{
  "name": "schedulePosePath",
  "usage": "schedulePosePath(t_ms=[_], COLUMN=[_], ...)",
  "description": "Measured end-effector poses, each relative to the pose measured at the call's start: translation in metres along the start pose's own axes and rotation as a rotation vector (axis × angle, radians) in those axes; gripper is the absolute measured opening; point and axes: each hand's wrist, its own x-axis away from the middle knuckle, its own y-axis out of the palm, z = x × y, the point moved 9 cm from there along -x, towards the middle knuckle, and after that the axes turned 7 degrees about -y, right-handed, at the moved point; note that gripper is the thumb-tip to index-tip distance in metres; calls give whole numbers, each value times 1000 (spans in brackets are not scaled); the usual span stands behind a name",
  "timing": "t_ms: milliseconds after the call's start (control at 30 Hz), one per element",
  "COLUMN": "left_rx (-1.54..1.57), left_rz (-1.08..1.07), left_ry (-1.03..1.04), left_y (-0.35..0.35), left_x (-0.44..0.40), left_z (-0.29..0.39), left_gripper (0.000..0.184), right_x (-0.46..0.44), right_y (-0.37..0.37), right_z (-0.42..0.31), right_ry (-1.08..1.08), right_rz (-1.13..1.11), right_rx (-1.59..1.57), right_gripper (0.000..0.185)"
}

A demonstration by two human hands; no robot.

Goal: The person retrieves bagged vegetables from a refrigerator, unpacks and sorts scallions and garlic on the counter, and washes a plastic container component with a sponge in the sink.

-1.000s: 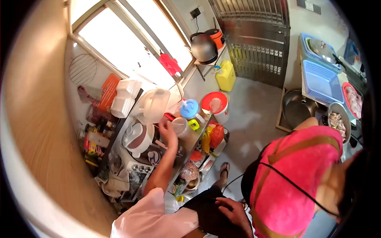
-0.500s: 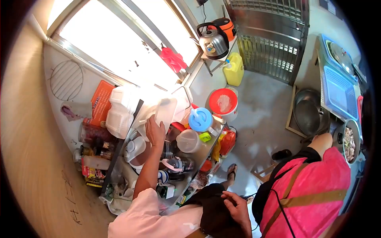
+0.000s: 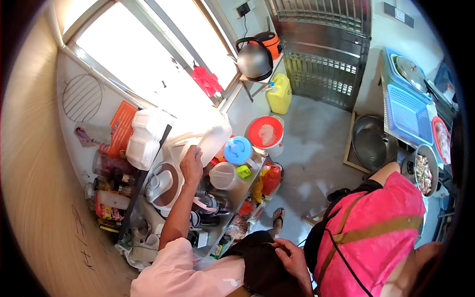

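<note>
My left hand (image 3: 191, 166) grips the near end of a pale translucent plastic container (image 3: 215, 141), lifted at a tilt over the crowded counter. Glare from the window washes out the area behind it. Just right of that hand are a blue-lidded jug (image 3: 238, 150) and a clear plastic tub (image 3: 223, 176). Below it lies a white round appliance with a brown top (image 3: 167, 187). My right hand (image 3: 293, 260) is low at my waist against dark cloth, fingers loosely bent and apart, with nothing visible held in them.
White foam boxes (image 3: 147, 138) stand left of the counter. A red-topped bucket (image 3: 266, 132) and yellow jug (image 3: 279, 94) are on the floor, below a kettle (image 3: 254, 60). At right, a person in bright pink (image 3: 368, 225) is near a pot of food (image 3: 423, 173).
My left hand has closed on the plastic container and raised and tilted it. The camera view has shifted slightly to the right. My right hand stays at my waist.
</note>
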Motion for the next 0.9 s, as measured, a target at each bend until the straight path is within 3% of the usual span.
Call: schedulePosePath(t_ms=[133, 400, 533, 600, 767, 900], left_rx=[-21, 125, 140, 141, 192, 148], left_rz=[-14, -180, -298, -467, -779, -809], left_ry=[66, 639, 948, 958, 889, 879], left_y=[-4, -17, -21, -14, -4, -6], left_x=[25, 107, 143, 155, 181, 199], left_z=[38, 134, 175, 185, 201, 208], left_gripper=[15, 20, 21, 19, 20, 15], right_x=[12, 22, 20, 17, 7, 12], right_y=[-8, -43, -53, -56, -51, -49], right_z=[-3, -21, -41, -47, -44, -37], right_ry=[-22, -166, -245, -252, -274, -287], right_rz=[48, 357, 523, 515, 484, 505], right_rx=[-31, -56, -137, -166, -158, -251], right_gripper=[34, 34, 57, 73, 79, 75])
